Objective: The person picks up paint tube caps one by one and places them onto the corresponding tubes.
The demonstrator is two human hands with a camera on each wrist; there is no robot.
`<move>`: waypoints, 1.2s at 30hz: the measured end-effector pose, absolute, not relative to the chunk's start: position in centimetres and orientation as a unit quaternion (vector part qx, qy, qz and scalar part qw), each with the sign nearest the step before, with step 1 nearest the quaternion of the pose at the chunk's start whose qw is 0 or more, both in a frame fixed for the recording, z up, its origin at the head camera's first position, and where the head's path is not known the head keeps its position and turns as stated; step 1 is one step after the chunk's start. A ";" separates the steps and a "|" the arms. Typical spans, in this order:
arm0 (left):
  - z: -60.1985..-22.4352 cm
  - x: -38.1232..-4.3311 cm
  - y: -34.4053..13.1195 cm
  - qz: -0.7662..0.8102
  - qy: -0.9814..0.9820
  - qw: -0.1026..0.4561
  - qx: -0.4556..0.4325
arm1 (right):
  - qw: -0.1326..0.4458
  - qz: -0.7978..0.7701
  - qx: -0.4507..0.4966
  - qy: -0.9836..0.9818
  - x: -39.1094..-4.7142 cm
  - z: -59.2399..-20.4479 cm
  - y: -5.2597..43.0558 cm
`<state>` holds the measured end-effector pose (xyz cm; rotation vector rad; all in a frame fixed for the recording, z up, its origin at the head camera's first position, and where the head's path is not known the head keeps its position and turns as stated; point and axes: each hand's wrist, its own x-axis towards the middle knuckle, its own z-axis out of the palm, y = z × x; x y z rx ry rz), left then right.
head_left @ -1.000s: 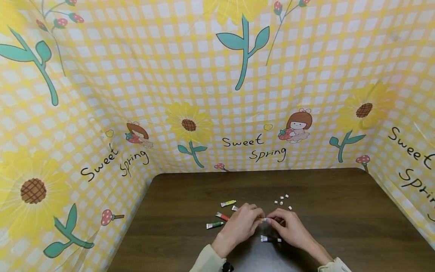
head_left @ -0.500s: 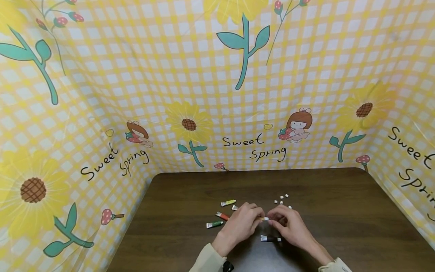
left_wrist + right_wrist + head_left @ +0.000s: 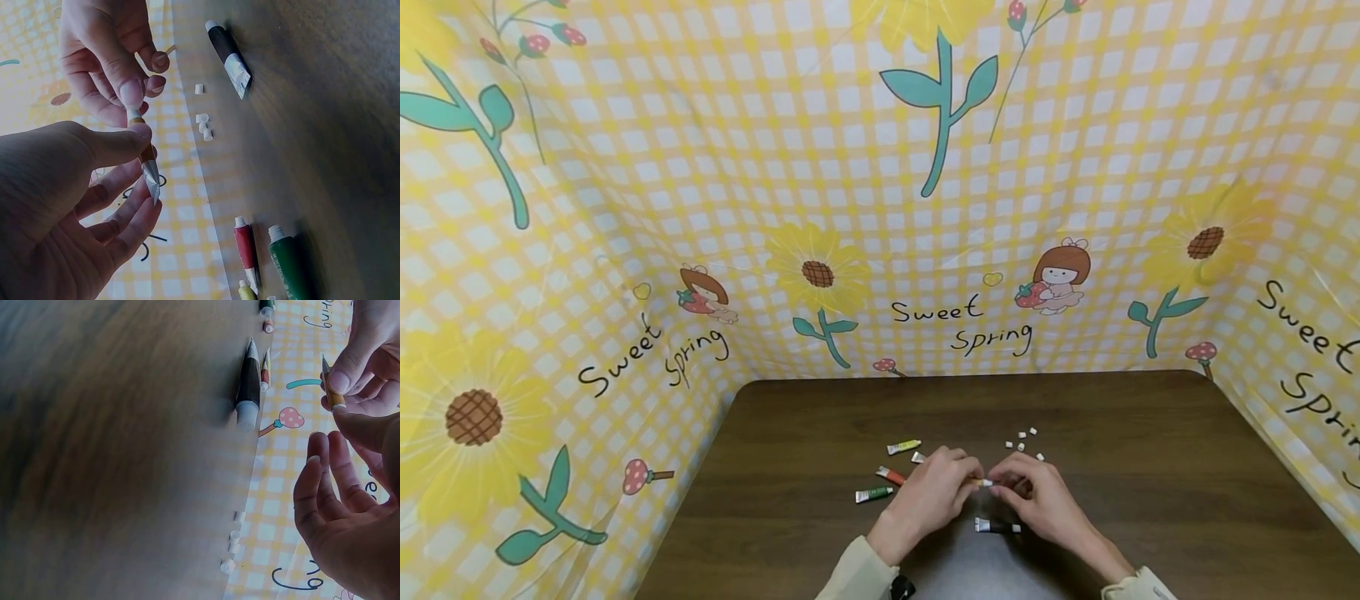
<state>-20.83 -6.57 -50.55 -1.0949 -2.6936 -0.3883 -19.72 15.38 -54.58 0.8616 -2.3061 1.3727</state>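
My left hand point(image 3: 931, 496) pinches a small ochre paint tube point(image 3: 145, 155) between thumb and fingers, its silver crimped end toward the palm side. The tube's white cap point(image 3: 987, 482) faces my right hand point(image 3: 1036, 493). The right thumb point(image 3: 356, 428) lies at the cap, with the fingertips bent close around it. Below the hands lies a black paint tube point(image 3: 997, 527) with its white cap on. Left of the left hand are a red tube point(image 3: 891, 477), a green tube point(image 3: 873, 495) and a yellow tube point(image 3: 903, 447); another pale tube point(image 3: 918, 457) is partly hidden by the hand.
Several loose white caps point(image 3: 1022, 435) lie on the dark wooden table point(image 3: 820, 417) beyond the right hand. A yellow checked cloth point(image 3: 925, 250) with flowers and lettering hangs around the table's back and sides.
The right fingers loosened from the cap, showing more of it, then came back close around it. The left hand and the tube stay in place.
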 end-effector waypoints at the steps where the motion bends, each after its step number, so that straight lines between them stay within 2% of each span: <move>1: -50.5 -20.8 -6.6 -0.131 -0.914 0.103 -0.371 | 0.161 0.480 0.301 -0.808 -19.7 -54.6 15.4; 24: -50.3 -20.9 -6.2 -0.133 -0.912 0.098 -0.375 | 0.140 0.471 0.280 -0.825 -19.7 -54.6 15.5; 36: -50.2 -20.8 -6.0 -0.130 -0.911 0.101 -0.377 | 0.165 0.450 0.280 -0.832 -19.5 -54.4 15.3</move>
